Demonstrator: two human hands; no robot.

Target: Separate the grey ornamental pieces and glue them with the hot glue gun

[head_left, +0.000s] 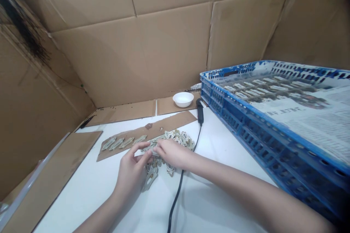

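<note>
A pile of small ornate flat plates (170, 169), greyish with pale patterned fronts, lies on the white table. My left hand (131, 167) is over the pile's left side, thumb and forefinger closed on the edge of one plate. Right beside it, my right hand (173, 153) is bent down on the pile with its fingers pressed together; its fingertips are close to the left ones, and what they grip is hidden. Several similar plates (120, 142) lie in a slanted row on a cardboard strip (175, 122) behind my hands.
A blue plastic crate (232, 113) on the right holds newspaper (306, 116) and rows of plates. A white bowl (183, 99) stands at the back, near a black corded tool (200, 113). Its cable (176, 196) runs forward under my right arm. Cardboard walls (169, 51) enclose the table.
</note>
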